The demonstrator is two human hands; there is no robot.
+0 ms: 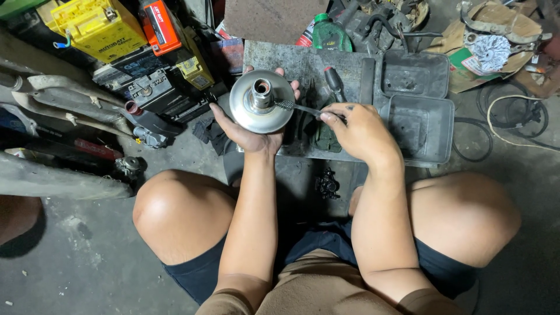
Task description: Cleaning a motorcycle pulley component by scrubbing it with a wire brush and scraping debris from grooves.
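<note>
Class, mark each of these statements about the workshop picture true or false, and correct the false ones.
1. The left hand holds a round metal disc with a raised hub. True.
2. The right hand holds a small brush against the hub. True.
3. The disc lies flat on the floor. False: it is held up in the palm.
4. A green bottle stands beyond the metal tray. True.
5. The yellow battery sits at the far right. False: it is at the upper left.

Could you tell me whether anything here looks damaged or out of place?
Nothing stands out. The left hand holds the round metal pulley disc level, the right hand brushes its hub with a small wire brush; nothing spilled.
</note>
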